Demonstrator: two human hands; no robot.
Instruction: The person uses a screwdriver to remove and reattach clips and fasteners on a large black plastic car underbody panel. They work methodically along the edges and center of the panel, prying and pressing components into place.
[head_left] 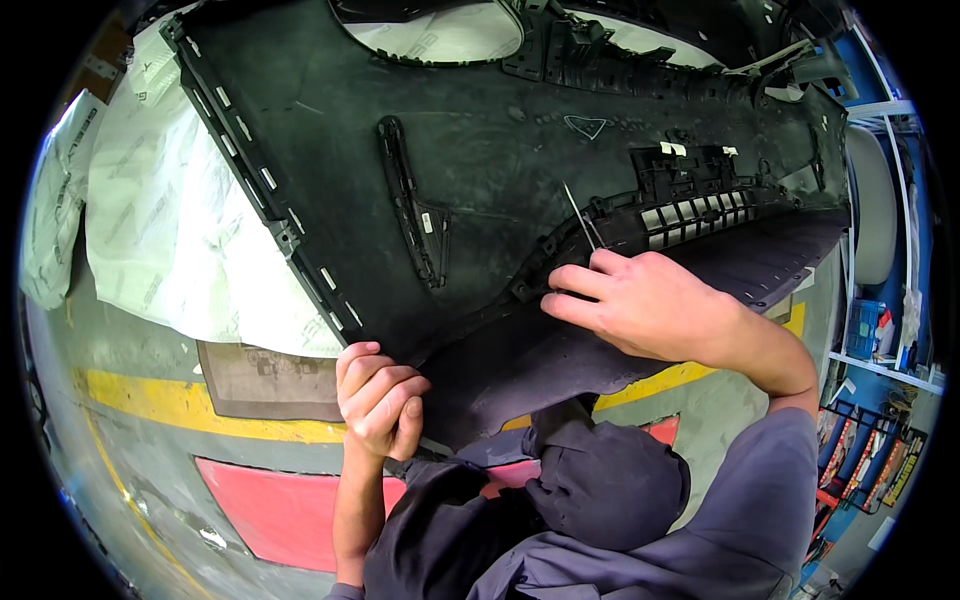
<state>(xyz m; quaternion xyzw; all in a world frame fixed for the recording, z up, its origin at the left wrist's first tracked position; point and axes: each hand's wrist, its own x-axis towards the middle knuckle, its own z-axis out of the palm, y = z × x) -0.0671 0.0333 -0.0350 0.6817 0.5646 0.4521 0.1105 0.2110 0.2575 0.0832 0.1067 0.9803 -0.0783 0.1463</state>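
Observation:
A large black car bumper [480, 150], its inner side toward me, spans the view. My left hand [380, 395] is closed around its lower left corner, by an edge strip with several pale tabs. My right hand [650, 305] is closed beside the bumper's lower edge, with fingers bent toward a black bracket. From behind its fingers rises a thin, pale, two-pronged tool [583, 218], like tweezers; its lower end is hidden. Just right of that tool lies a slatted grille [697, 215] in the bumper. A narrow black bracket [405, 195] is fixed farther left.
White printed sheeting [170, 230] covers things behind the bumper at left. Below lies a green floor with a yellow line [160, 400] and a red panel [275, 505]. Blue-backed shelving [890, 370] and a rack of tools [860, 455] stand at right.

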